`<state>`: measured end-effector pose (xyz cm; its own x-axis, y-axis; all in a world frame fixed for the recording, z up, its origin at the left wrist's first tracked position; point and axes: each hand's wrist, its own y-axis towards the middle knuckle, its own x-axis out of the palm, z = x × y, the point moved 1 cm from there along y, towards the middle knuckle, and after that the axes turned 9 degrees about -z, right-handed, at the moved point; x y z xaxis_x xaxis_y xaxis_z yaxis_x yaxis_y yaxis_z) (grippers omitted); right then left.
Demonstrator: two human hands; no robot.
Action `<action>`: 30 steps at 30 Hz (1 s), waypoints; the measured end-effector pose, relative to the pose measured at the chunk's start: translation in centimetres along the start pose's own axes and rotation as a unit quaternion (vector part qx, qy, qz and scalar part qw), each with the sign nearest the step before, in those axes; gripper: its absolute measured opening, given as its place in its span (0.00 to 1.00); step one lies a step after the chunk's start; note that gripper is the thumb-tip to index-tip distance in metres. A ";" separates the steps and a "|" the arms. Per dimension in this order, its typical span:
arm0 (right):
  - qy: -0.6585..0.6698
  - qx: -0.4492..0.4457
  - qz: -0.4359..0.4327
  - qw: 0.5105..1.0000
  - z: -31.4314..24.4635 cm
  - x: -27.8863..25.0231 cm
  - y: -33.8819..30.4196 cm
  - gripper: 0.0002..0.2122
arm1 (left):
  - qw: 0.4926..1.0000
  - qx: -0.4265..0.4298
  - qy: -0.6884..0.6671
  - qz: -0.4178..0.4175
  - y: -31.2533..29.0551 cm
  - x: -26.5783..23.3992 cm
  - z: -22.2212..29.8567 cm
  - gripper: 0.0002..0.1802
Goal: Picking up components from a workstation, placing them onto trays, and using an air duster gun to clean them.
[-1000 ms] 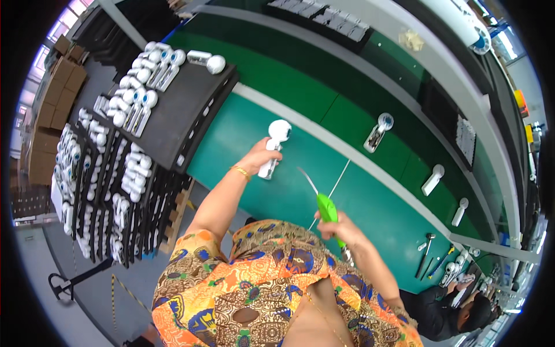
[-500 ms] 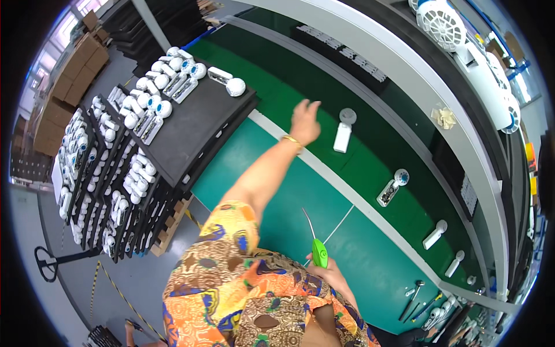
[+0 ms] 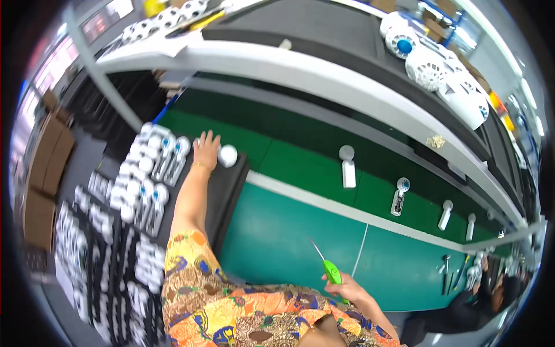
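Observation:
My left hand (image 3: 206, 151) reaches over the black tray (image 3: 224, 184) at the left, fingers stretched and a little apart. It lies over the body of a white handheld fan (image 3: 228, 155), whose round head shows just right of the fingers. Whether the fingers touch the fan cannot be made out. To the left, rows of white fans (image 3: 144, 168), some with blue centres, fill the tray. Down at the near edge of the bench, my right hand (image 3: 345, 287) is closed round a green-handled tool (image 3: 332, 272) with a thin metal shaft pointing up and left.
Along the green belt (image 3: 295, 162) lie several white fans, one closed (image 3: 348, 173) and one with its inside showing (image 3: 398, 199). A white rail (image 3: 300, 198) edges the teal bench (image 3: 283, 243). Overhead runs a shelf (image 3: 324, 81). Another person (image 3: 462, 315) sits at the far right.
My left hand has gone from above the belt leftward to the tray. The view has turned left. My right hand still holds the green tool.

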<state>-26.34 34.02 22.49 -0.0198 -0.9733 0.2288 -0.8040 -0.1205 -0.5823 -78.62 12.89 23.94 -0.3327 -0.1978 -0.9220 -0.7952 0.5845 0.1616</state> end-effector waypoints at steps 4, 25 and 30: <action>-0.021 -0.047 0.024 0.998 0.3 0.9 -1.5 0.17 | 0.982 0.157 -0.023 -0.102 1.8 -4.4 4.4 0.15; -0.096 -0.142 -0.044 0.984 -8.1 4.4 -1.3 0.14 | 0.571 -0.051 -0.798 -0.187 -21.3 -10.8 13.6 0.23; -0.200 -0.101 -0.106 0.969 -6.2 4.4 -2.0 0.17 | 0.546 -0.137 -0.799 -0.212 -26.1 -11.6 15.2 0.25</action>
<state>-28.54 31.17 29.49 0.3578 -0.9336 -0.0176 -0.8652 -0.3244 -0.3824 -46.32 11.87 25.04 0.6044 0.7967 0.0079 -0.7472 0.5702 -0.3413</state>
